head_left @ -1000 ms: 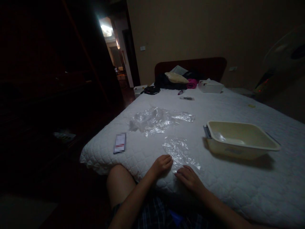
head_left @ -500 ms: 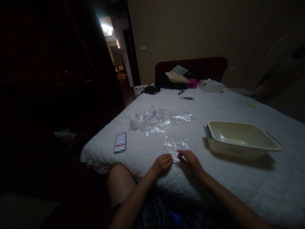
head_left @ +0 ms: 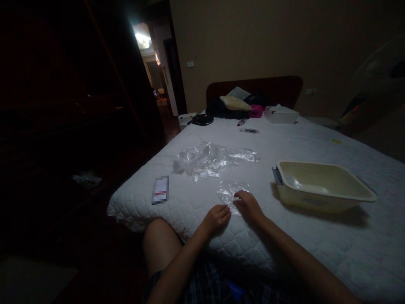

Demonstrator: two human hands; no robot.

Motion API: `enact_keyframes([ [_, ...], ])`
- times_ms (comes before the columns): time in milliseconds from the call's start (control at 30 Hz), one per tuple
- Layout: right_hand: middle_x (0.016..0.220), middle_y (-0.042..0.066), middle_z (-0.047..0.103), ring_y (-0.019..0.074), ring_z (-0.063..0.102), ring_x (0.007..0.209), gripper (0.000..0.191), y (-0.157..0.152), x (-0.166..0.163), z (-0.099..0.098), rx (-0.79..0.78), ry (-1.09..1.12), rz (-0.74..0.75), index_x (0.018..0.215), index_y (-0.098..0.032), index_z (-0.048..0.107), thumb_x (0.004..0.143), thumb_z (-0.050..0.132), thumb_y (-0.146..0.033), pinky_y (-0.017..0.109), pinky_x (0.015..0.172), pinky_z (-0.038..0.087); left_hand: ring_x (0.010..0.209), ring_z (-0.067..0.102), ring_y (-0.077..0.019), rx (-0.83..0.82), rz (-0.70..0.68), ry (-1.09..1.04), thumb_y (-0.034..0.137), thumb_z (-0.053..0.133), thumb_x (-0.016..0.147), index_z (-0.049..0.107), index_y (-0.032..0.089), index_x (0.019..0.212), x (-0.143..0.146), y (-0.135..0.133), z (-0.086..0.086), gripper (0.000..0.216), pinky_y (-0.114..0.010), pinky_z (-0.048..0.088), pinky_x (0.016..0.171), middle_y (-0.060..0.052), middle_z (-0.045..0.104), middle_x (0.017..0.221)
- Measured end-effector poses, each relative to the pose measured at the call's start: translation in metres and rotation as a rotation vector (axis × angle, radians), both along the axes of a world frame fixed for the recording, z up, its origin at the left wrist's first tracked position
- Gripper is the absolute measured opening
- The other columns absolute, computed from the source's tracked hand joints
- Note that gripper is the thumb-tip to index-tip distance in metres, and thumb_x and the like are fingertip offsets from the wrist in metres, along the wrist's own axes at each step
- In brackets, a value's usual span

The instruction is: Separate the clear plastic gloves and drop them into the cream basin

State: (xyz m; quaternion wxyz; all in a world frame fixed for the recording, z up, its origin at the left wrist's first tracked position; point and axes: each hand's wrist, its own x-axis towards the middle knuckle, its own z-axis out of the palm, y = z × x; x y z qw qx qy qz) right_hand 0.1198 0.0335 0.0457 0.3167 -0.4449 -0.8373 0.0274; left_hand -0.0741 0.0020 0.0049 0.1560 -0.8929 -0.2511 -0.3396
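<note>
A small clear plastic bag (head_left: 226,191) lies spread on the white quilted bed cover in front of me. My left hand (head_left: 217,216) is at its near left edge, fingers closed together at the plastic. Over the bag's right part is my right hand (head_left: 249,205), fingers bent and slightly apart, the tips touching or just above the film. Beyond them lies a larger heap of crumpled clear plastic (head_left: 205,160). To the right stands a cream plastic basin (head_left: 316,202) with grey handles.
A phone-like flat object (head_left: 160,190), its face blurred, lies near the bed's left edge. Farther back are a packaged thin item (head_left: 249,131), a black pouch (head_left: 202,120), a white box (head_left: 281,115) and a pile with a pale pillow (head_left: 236,103). The quilted cover (head_left: 190,198) drops off at left.
My right hand has moved slightly up and left over the small bag, with its fingers drawn closer together. My left hand stays at the near edge.
</note>
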Motion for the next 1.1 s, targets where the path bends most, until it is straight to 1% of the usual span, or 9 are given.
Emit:
enact_keyframes([
  [67,0.089,0.006,0.06,0.019,0.054,0.081,0.01,0.0,-0.001,0.001,0.013,-0.023,-0.016,0.09,-0.018,0.055,0.08,0.055,-0.02,0.031,0.074,0.04,0.098,0.06,-0.0209,-0.014,0.001,0.01,0.013,0.043,0.087,0.06,0.011,0.098,0.0,0.0,-0.001,0.02,-0.036,0.053,0.079,-0.011,0.066,0.098],
  [233,0.081,0.004,0.058,0.0178,0.051,0.076,0.004,0.001,-0.004,0.003,-0.002,-0.084,-0.042,0.08,-0.018,0.054,0.078,0.057,-0.018,0.029,0.071,0.037,0.099,0.06,-0.0211,-0.035,0.001,0.02,0.013,0.043,0.087,0.06,0.011,0.098,0.0,-0.001,0.0,0.021,-0.036,0.052,0.079,-0.012,0.066,0.098],
  [333,0.08,0.004,0.059,0.0169,0.052,0.076,0.002,0.005,-0.005,0.002,-0.012,-0.1,-0.044,0.08,-0.018,0.055,0.079,0.057,-0.02,0.029,0.072,0.036,0.1,0.059,-0.0208,-0.052,0.004,0.037,0.013,0.042,0.087,0.06,0.011,0.099,0.0,0.0,-0.002,0.022,-0.037,0.052,0.079,-0.013,0.066,0.098],
  [467,0.086,0.005,0.061,0.0167,0.054,0.082,0.01,0.009,-0.006,0.0,-0.05,-0.153,-0.03,0.089,-0.018,0.061,0.083,0.053,-0.02,0.029,0.076,0.034,0.1,0.06,-0.0205,-0.051,0.009,0.036,0.013,0.042,0.087,0.06,0.012,0.099,-0.001,0.001,-0.006,0.021,-0.037,0.052,0.08,-0.013,0.066,0.098],
  [600,0.083,0.005,0.062,0.0166,0.055,0.082,0.013,0.011,-0.008,0.0,-0.094,-0.188,-0.024,0.084,-0.02,0.065,0.083,0.052,-0.019,0.029,0.076,0.033,0.101,0.059,-0.0205,-0.029,0.009,0.019,0.012,0.043,0.086,0.059,0.011,0.101,0.0,0.0,-0.003,0.022,-0.036,0.053,0.08,-0.013,0.065,0.101],
  [733,0.08,0.005,0.065,0.0173,0.058,0.081,0.014,0.015,-0.008,-0.002,-0.134,-0.16,-0.036,0.081,-0.019,0.067,0.082,0.053,-0.018,0.03,0.076,0.034,0.1,0.06,-0.0209,-0.008,0.017,-0.024,0.012,0.045,0.085,0.058,0.011,0.104,0.002,-0.002,0.002,0.023,-0.036,0.053,0.081,-0.013,0.065,0.103],
  [833,0.08,0.005,0.067,0.0179,0.06,0.079,0.016,0.018,-0.007,-0.005,-0.161,-0.104,-0.052,0.087,-0.019,0.067,0.081,0.052,-0.02,0.03,0.075,0.037,0.1,0.06,-0.0204,-0.012,0.017,-0.03,0.014,0.045,0.086,0.058,0.012,0.105,0.003,-0.002,0.003,0.024,-0.036,0.053,0.081,-0.013,0.065,0.103],
  [1000,0.086,0.005,0.069,0.016,0.063,0.078,0.022,0.022,0.0,-0.005,-0.191,0.048,-0.075,0.095,-0.019,0.065,0.082,0.047,-0.021,0.027,0.072,0.045,0.098,0.061,-0.0227,-0.005,0.007,-0.008,0.011,0.045,0.085,0.061,0.012,0.095,0.002,0.0,0.002,0.018,-0.038,0.053,0.079,-0.011,0.066,0.097],
  [1100,0.091,0.006,0.068,0.016,0.063,0.079,0.025,0.019,0.013,0.001,-0.183,0.134,-0.104,0.096,-0.017,0.064,0.083,0.042,-0.02,0.028,0.072,0.048,0.099,0.06,-0.0223,-0.011,0.007,0.005,0.01,0.044,0.084,0.06,0.012,0.095,0.002,-0.001,0.002,0.019,-0.037,0.053,0.08,-0.012,0.065,0.098],
])
